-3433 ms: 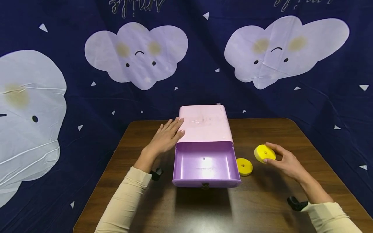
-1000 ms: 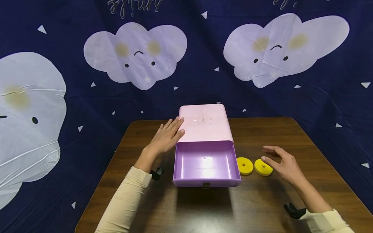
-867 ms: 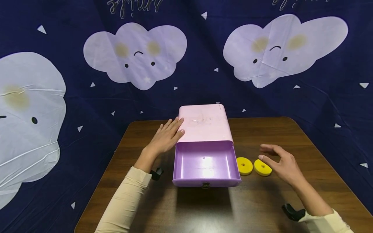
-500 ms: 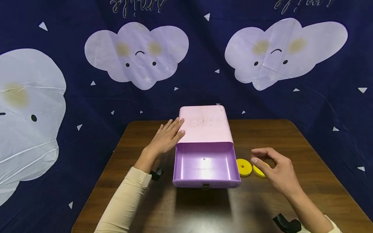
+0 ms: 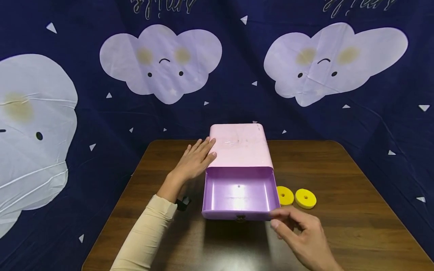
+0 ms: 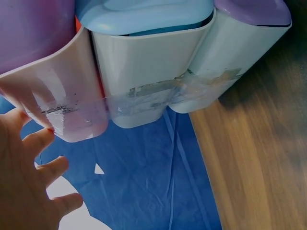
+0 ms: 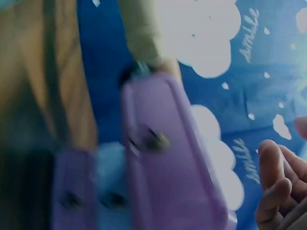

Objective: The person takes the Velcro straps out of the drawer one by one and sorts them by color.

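A drawer cabinet with a pink top section point(image 5: 239, 146) stands on the wooden table. Its purple top drawer point(image 5: 220, 215) is pulled out, and the inside shows bare. My left hand point(image 5: 192, 162) rests on the left edge of the pink section with fingers spread and straight, seen also in the left wrist view. My right hand point(image 5: 303, 231) is at the drawer's front right corner, fingers loosely bent, fingertips right by the edge. In the right wrist view the drawer front with its metal latch point(image 7: 156, 140) is blurred. Two yellow discs point(image 5: 285, 195) with centre holes lie right of the drawer.
Beneath the top drawer, the left wrist view shows a blue drawer point(image 6: 148, 14) and another purple drawer point(image 6: 254, 10) in white casings, joined with clear tape. A dark blue cloth point(image 5: 237, 109) with printed clouds hangs behind the table point(image 5: 356, 210).
My right hand has set a yellow disc down beside the other one and let go. It has since moved left and nearer me to the drawer's front corner. The left hand stays put.
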A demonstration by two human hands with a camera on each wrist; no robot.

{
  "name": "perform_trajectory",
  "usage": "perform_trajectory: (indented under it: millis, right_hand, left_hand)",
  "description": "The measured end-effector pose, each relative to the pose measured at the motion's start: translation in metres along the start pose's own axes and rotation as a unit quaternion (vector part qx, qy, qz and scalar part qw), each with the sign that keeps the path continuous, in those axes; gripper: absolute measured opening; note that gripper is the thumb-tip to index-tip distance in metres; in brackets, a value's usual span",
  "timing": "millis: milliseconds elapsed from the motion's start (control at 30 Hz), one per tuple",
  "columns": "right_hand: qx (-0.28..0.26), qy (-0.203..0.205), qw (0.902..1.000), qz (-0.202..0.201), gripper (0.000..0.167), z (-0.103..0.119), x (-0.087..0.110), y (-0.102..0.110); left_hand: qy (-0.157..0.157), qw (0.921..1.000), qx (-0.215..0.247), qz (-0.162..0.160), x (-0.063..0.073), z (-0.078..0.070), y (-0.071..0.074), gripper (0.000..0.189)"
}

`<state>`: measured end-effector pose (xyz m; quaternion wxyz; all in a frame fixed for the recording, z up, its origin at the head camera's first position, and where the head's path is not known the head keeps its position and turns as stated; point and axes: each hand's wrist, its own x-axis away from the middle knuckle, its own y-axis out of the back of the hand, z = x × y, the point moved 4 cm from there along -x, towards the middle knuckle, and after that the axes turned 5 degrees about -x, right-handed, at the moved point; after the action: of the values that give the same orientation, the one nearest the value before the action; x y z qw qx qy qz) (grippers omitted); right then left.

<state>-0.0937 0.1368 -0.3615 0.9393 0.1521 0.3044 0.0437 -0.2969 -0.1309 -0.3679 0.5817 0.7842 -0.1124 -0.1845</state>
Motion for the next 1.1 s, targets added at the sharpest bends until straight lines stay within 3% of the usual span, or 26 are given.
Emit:
perform_trajectory:
  millis: [67,133,233,333,400,467,533,733,1100]
  right_hand:
    - [-0.029,-0.021,0.9987,0.035,0.021,-0.008,0.009,-0.015]
    - [-0.066,-0.078,0.9913,0.082,0.014,-0.022,0.017,-0.03]
    - [-0.105,-0.216,0.9603,0.141,0.02,-0.049,0.029,-0.05]
    - [-0.152,-0.321,0.9215,0.156,0.035,-0.07,0.037,-0.067]
    - [-0.181,-0.358,0.9038,0.149,0.043,-0.079,0.04,-0.076]
    - [-0.201,-0.376,0.8943,0.135,0.047,-0.085,0.041,-0.083]
    - [-0.209,-0.385,0.8908,0.123,0.05,-0.088,0.041,-0.088]
    - [-0.193,-0.379,0.9,0.094,0.05,-0.091,0.039,-0.093]
    - [-0.21,-0.376,0.9011,0.052,0.052,-0.094,0.034,-0.098]
  left_hand:
    - [0.0,1.0,-0.005,0.0,0.0,0.0,0.0,0.059]
    - [0.0,1.0,-0.007,0.001,0.0,0.0,0.0,0.059]
    - [-0.001,1.0,-0.007,0.0,0.001,0.0,-0.001,0.059]
    - [-0.001,1.0,-0.005,-0.002,0.002,0.0,-0.002,0.058]
    - [0.0,1.0,-0.007,-0.003,0.001,0.0,-0.002,0.058]
    - [0.0,0.9999,-0.009,-0.004,0.001,0.0,-0.002,0.058]
    - [0.0,0.9999,-0.009,-0.005,0.001,0.0,-0.002,0.058]
    - [-0.001,0.9999,-0.01,-0.009,0.001,0.0,-0.001,0.059]
    - [0.002,1.0,-0.006,-0.007,0.001,-0.001,-0.001,0.058]
